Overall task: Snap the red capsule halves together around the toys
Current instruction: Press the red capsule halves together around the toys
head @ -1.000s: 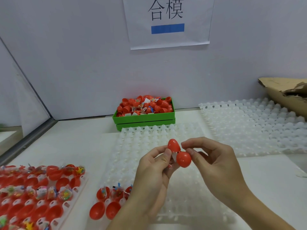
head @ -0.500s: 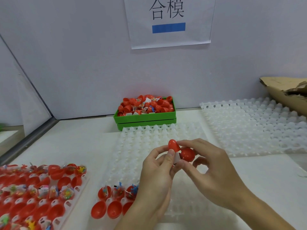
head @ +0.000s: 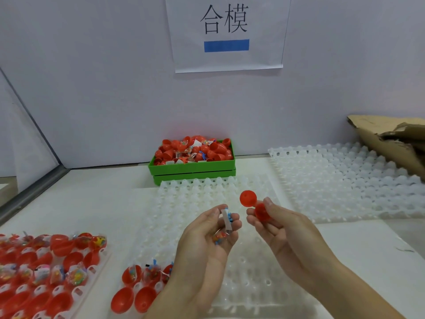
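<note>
My right hand (head: 282, 229) holds an open red capsule (head: 254, 204) above the white tray: one half sits between thumb and fingers, the other hinged half sticks up and away. My left hand (head: 207, 236) pinches a small bagged toy (head: 224, 226) with a white slip and blue and orange bits, a short gap left of the capsule. Below my left wrist, a strip of open red capsule halves (head: 135, 288) lies on the table, some with toys in them.
A green bin (head: 193, 170) heaped with red capsules and toy bags stands at the back wall. White dimpled trays (head: 333, 180) cover the middle and right. A tray of filled red halves (head: 43, 268) sits front left. Torn cardboard (head: 391, 139) lies far right.
The hands have drawn apart. The capsule, earlier held between both hands, is now in my right hand alone and open; the toy bag is out in my left fingers.
</note>
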{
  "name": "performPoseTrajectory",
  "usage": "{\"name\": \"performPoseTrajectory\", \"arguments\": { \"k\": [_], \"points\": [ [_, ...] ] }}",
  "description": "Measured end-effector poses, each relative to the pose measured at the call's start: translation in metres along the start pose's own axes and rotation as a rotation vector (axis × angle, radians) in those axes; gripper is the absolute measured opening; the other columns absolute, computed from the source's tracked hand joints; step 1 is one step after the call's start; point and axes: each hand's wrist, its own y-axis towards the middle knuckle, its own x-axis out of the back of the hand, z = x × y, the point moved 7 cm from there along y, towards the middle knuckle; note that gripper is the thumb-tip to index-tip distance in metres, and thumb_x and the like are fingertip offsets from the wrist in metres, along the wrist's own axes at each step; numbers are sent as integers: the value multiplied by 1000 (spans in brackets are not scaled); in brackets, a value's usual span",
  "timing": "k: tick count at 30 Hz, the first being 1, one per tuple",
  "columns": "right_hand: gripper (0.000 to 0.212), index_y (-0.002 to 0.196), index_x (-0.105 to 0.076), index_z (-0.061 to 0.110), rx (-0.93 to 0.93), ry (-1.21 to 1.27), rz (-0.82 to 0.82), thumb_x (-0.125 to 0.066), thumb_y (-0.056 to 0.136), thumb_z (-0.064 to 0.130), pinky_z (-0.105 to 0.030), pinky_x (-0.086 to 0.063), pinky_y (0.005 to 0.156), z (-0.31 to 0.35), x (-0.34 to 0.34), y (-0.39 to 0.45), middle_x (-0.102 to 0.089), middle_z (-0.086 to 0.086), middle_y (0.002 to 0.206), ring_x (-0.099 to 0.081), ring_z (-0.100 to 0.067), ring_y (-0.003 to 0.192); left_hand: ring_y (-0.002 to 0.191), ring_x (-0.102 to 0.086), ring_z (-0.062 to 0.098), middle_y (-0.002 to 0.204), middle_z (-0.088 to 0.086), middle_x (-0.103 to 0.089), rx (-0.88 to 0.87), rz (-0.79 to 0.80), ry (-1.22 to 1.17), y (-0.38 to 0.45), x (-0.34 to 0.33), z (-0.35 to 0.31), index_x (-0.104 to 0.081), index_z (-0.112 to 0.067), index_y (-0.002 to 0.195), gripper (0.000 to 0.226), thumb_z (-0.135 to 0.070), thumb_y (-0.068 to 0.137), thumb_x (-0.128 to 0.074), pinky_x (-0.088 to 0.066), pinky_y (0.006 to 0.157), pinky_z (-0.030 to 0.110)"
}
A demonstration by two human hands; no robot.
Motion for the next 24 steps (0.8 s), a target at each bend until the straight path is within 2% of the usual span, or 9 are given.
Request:
{"name": "performPoseTrajectory", "arguments": {
  "k": [4, 9, 18, 21, 24],
  "points": [
    [25, 88, -72, -4, -68, 107, -15, -64, 90, 19, -20, -57, 57, -1, 3, 0, -73, -20, 89, -73, -19, 72, 72, -68, 25, 88, 21, -69, 36, 11, -87, -5, -3, -4, -65, 3, 107, 33, -22, 88, -55, -56, 57, 27],
    [24, 92, -69, -3, -66, 148, -25, -63, 90, 21, -19, -58, 58, 1, 4, 0, -74, -19, 88, -73, -17, 70, 68, -60, 25, 85, 19, -63, 44, -7, -216, -6, -1, -9, -65, 3, 106, 36, -21, 80, -59, -52, 50, 28],
    [25, 95, -70, -4, -49, 107, 8, -63, 90, 20, -20, -57, 59, 0, 4, 2, -74, -20, 93, -74, -18, 77, 67, -62, 23, 83, 17, -64, 11, -22, -147, -4, 2, -10, -66, 3, 105, 33, -13, 77, -61, -55, 56, 27],
    [21, 100, -72, -1, 8, -24, 20, -60, 93, 15, -21, -58, 61, 1, 4, 3, -74, -20, 95, -74, -22, 80, 62, -54, 19, 77, 13, -60, -29, -28, -68, -4, 3, -12, -65, 2, 105, 33, -10, 74, -62, -50, 51, 25],
    [17, 107, -71, 5, 122, -274, -16, -58, 96, 8, -22, -59, 64, 7, 7, 3, -75, -19, 94, -75, -29, 85, 53, -41, 16, 67, 8, -48, -75, 0, 38, -4, -1, -16, -62, -1, 94, 16, -3, 80, -56, -38, 45, 25]
  ]
}}
